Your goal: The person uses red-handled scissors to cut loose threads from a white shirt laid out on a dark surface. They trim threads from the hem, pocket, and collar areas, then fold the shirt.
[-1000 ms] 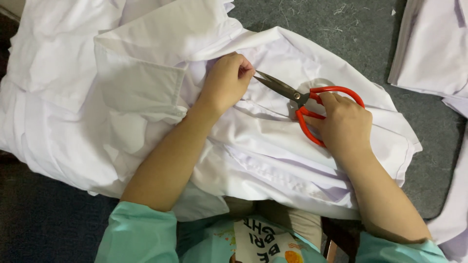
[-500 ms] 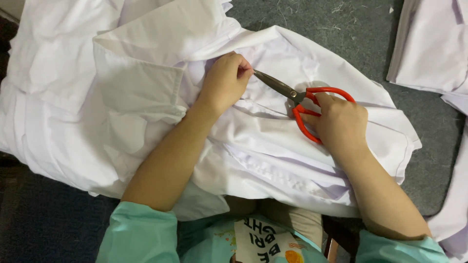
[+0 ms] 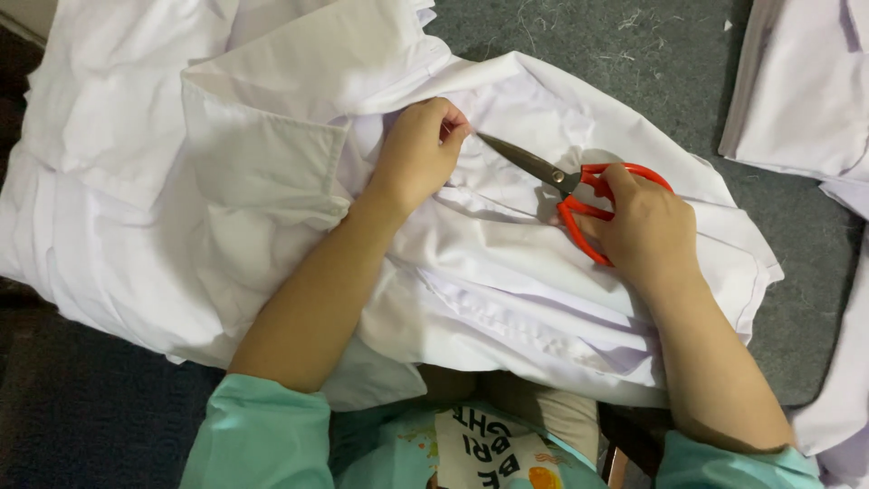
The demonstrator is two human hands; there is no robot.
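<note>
the white shirt (image 3: 272,181) lies heaped across the middle and left of the frame, spilling over the person's lap and onto the grey felt-like bench (image 3: 634,54). it is thin woven cloth, light and limp, folding wherever it is not held, so it wants pinching close to the spot being worked. the left hand (image 3: 418,149) does just that at upper centre, fingers (image 3: 450,122) closed tight on a small fold of the fabric, lifting it a little. the right hand (image 3: 644,222) at centre right has its fingers through the red loops of the scissors (image 3: 552,174); the steel blades point up-left toward the pinched fold and look nearly closed, though i cannot be sure of the tips. the scissors are hard and pointed, best held by the loops. more white cloth (image 3: 797,81) lies at the upper right edge, apart from the shirt.
</note>
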